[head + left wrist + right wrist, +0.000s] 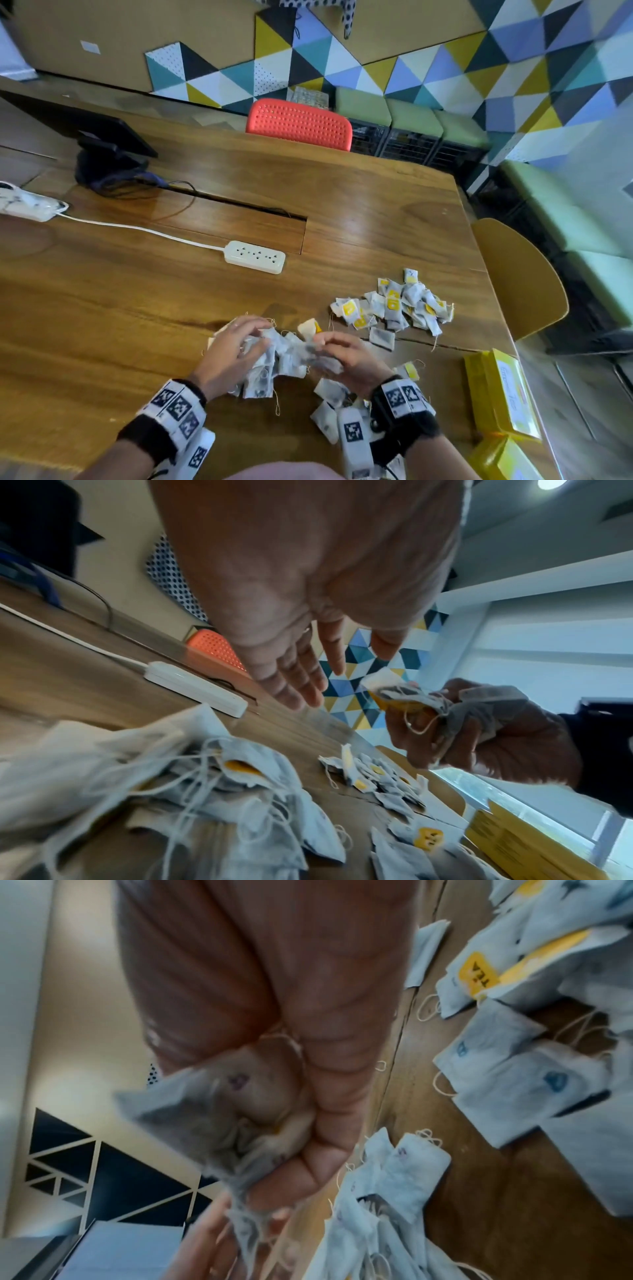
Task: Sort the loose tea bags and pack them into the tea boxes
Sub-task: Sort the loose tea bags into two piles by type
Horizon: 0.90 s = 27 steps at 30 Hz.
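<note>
Sorting stage, judged early: no bag is seen inside a box. The right hand (479, 723) is clenched on a small bunch of tea bags (404, 696), their strings hanging from the fist; the right wrist view confirms it, fingers curled round crumpled bag paper (219, 1112). Holding several at once likely serves to gather one kind before moving it. The left hand (298, 674) is released, fingers straight and spread, hovering above the near heap of tea bags (274, 363) and holding nothing; it probably stands ready to pull the next bag free or to steady the heap. In the head view both hands meet over this heap at the near edge of the wooden table (102, 308). A second pile of tea bags (394, 305), many with yellow tags up, lies farther off to the right, apart from the near heap; this looks like an already separated kind, kept clear so that the two do not mix. More loose bags (329, 414) lie just beside the right wrist. The yellow tea boxes (500, 394) sit at the right table edge, near the right hand's side, with a second box corner (503, 459) below. Whether either box is open cannot be told. Risk: tangled strings may drag extra bags along. A white power strip (255, 257) lies farther back, well apart.
</note>
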### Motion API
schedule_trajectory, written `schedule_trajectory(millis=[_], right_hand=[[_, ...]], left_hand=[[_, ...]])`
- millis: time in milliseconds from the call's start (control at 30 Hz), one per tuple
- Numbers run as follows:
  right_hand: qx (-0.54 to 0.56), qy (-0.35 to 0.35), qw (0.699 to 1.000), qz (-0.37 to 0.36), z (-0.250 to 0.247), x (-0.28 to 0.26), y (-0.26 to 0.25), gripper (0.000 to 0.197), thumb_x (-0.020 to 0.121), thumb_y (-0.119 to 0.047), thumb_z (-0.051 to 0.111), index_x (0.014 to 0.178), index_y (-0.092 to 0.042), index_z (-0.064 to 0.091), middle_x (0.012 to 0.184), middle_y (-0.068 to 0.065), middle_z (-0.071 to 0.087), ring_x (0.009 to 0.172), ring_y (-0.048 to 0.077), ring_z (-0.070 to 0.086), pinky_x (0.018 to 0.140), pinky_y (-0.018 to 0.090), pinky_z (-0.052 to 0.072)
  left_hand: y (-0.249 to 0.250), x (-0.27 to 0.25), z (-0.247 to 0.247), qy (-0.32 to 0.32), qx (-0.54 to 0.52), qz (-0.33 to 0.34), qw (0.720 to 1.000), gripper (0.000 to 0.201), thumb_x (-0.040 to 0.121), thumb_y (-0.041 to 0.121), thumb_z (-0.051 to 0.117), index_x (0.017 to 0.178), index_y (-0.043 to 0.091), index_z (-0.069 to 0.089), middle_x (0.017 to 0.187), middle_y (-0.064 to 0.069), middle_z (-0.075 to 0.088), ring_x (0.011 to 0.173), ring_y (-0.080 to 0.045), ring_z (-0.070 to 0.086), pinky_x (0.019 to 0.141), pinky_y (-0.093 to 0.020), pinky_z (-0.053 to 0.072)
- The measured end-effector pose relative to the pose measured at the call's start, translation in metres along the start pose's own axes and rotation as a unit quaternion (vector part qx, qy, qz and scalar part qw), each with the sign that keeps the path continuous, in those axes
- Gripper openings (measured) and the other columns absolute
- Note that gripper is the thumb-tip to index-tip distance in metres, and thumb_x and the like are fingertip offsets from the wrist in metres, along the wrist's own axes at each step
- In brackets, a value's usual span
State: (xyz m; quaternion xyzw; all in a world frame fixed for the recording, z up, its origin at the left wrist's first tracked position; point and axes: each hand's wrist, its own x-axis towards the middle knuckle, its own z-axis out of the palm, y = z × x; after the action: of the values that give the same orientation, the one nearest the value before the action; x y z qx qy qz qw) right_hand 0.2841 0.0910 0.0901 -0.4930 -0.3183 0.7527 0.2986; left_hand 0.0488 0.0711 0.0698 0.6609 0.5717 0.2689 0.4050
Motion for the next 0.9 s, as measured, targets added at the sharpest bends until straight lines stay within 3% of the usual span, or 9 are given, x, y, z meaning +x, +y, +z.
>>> schedule_trajectory(millis=[67, 167, 267, 400, 567, 700, 833, 900], right_hand=[[-0.011, -0.046, 0.999, -0.009, 0.004, -0.004, 0.009, 0.011, 0.087, 0.008, 0.057, 0.089, -0.001, 0.063, 0.073, 0.007, 0.067, 0.062, 0.014, 0.066, 0.059, 0.026, 0.053], [-0.040, -0.071, 0.996, -0.027, 0.008, -0.007, 0.017, 0.016, 0.077, 0.006, 0.064, 0.091, 0.001, 0.065, 0.081, 0.010, 0.067, 0.069, 0.015, 0.066, 0.065, 0.025, 0.054], [-0.047, -0.077, 0.996, -0.023, 0.007, -0.012, 0.020, 0.020, 0.079, 0.011, 0.065, 0.096, 0.002, 0.067, 0.089, 0.013, 0.068, 0.075, 0.019, 0.067, 0.069, 0.027, 0.055], [-0.061, -0.074, 0.995, -0.021, 0.006, -0.019, 0.023, 0.026, 0.075, 0.007, 0.069, 0.101, 0.005, 0.066, 0.090, 0.014, 0.067, 0.076, 0.017, 0.067, 0.072, 0.025, 0.054], [-0.036, -0.060, 0.997, -0.022, 0.009, -0.024, 0.025, 0.031, 0.073, 0.015, 0.066, 0.102, 0.002, 0.063, 0.092, 0.012, 0.066, 0.079, 0.018, 0.067, 0.072, 0.025, 0.054], [0.038, -0.054, 0.998, -0.024, 0.006, -0.028, 0.023, 0.041, 0.075, 0.015, 0.064, 0.114, 0.006, 0.056, 0.100, 0.017, 0.066, 0.083, 0.023, 0.068, 0.072, 0.028, 0.055], [0.106, 0.006, 0.994, 0.017, -0.001, -0.034, 0.023, 0.030, 0.087, 0.012, 0.055, 0.113, -0.001, 0.058, 0.091, 0.013, 0.070, 0.073, 0.019, 0.067, 0.065, 0.027, 0.056], [0.156, 0.027, 0.987, 0.029, -0.004, -0.039, 0.024, 0.024, 0.087, 0.010, 0.054, 0.107, -0.002, 0.059, 0.082, 0.013, 0.070, 0.072, 0.020, 0.066, 0.061, 0.025, 0.057]], left_hand=[[0.009, -0.001, 0.008, -0.048, -0.031, 0.017, 0.998, 0.044, 0.085, 0.064, 0.044, 0.125, 0.044, 0.047, 0.127, 0.032, 0.039, 0.111, 0.012, 0.047, 0.087, -0.010, 0.041], [0.021, -0.004, 0.018, -0.097, -0.076, 0.011, 0.992, 0.032, 0.095, 0.037, 0.055, 0.126, 0.041, 0.048, 0.123, 0.022, 0.051, 0.106, 0.008, 0.053, 0.081, -0.008, 0.045], [0.020, -0.005, 0.024, -0.073, -0.071, 0.037, 0.994, 0.026, 0.094, 0.026, 0.059, 0.108, 0.046, 0.052, 0.109, 0.015, 0.064, 0.098, 0.002, 0.060, 0.081, -0.012, 0.047], [0.020, -0.006, 0.027, -0.065, -0.113, 0.057, 0.990, 0.010, 0.091, 0.022, 0.064, 0.099, 0.027, 0.068, 0.096, 0.010, 0.070, 0.092, -0.009, 0.065, 0.082, -0.026, 0.053], [0.023, -0.006, 0.026, -0.054, -0.133, 0.054, 0.988, 0.005, 0.090, 0.025, 0.065, 0.090, 0.021, 0.067, 0.090, 0.006, 0.069, 0.087, -0.014, 0.065, 0.081, -0.033, 0.053], [0.020, -0.002, 0.025, -0.026, -0.183, 0.001, 0.983, 0.007, 0.092, 0.022, 0.062, 0.089, 0.015, 0.063, 0.103, 0.008, 0.068, 0.098, -0.009, 0.065, 0.086, -0.030, 0.052], [0.020, -0.001, 0.024, 0.021, -0.167, -0.023, 0.986, 0.010, 0.093, 0.024, 0.060, 0.088, 0.014, 0.060, 0.079, 0.000, 0.060, 0.075, -0.014, 0.059, 0.071, -0.025, 0.048], [0.022, -0.001, 0.025, 0.026, -0.204, -0.036, 0.978, 0.007, 0.094, 0.017, 0.058, 0.093, 0.010, 0.060, 0.079, -0.002, 0.061, 0.074, -0.009, 0.062, 0.067, -0.019, 0.051]])
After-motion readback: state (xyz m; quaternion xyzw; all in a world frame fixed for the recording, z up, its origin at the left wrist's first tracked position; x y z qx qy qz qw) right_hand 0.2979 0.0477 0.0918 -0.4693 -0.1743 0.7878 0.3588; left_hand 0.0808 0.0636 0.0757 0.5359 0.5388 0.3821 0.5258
